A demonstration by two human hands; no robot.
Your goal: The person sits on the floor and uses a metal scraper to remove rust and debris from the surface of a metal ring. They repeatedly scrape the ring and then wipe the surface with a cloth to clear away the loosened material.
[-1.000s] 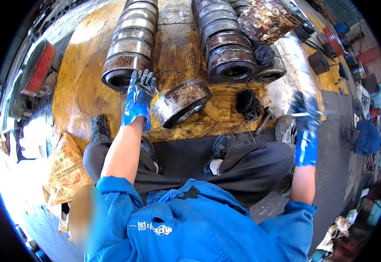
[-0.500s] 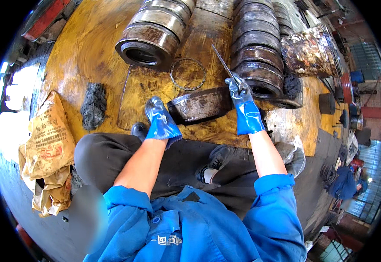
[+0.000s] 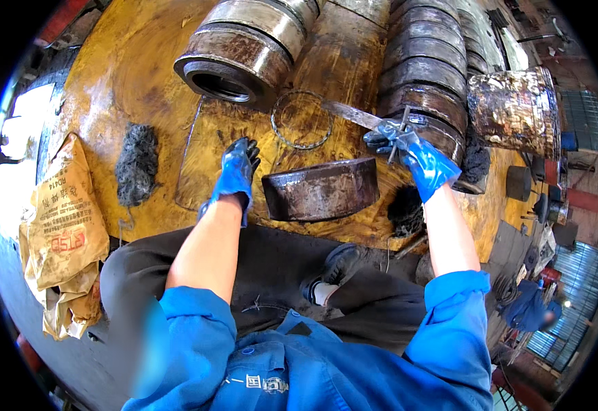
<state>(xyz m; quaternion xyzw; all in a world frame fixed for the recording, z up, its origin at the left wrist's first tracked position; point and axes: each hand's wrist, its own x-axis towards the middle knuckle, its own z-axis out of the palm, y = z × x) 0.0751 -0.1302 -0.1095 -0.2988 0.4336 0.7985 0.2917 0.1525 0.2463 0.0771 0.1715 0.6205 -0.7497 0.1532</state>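
My right hand (image 3: 415, 152), in a blue rubber glove, is closed round a long flat metal blade (image 3: 352, 114) that points left. A thin rod (image 3: 403, 127) crosses its grip end, beside my fingers. On the oily yellow board in front of me stands a thick, dark, greasy metal ring (image 3: 321, 190). It lies between my hands, and neither touches it. My left hand (image 3: 236, 171), gloved alike with dark-stained fingers, hovers left of this ring with its fingers stretched out and nothing visible in them. Beyond lies a thin wire ring (image 3: 302, 120), near the blade's tip.
Rows of heavy metal cylinders (image 3: 237, 58) and dark ridged cylinders (image 3: 422, 75) lie at the back. A grimy bucket (image 3: 514, 113) stands far right. Left are a dark rag (image 3: 136, 164) and a paper sack (image 3: 66, 212). A black bristly clump (image 3: 406, 209) sits near my right forearm.
My right hand has turned and moved right, swinging the blade from pointing away to pointing left. My left hand has turned, its fingers now farther from the thick ring. The view has shifted slightly.
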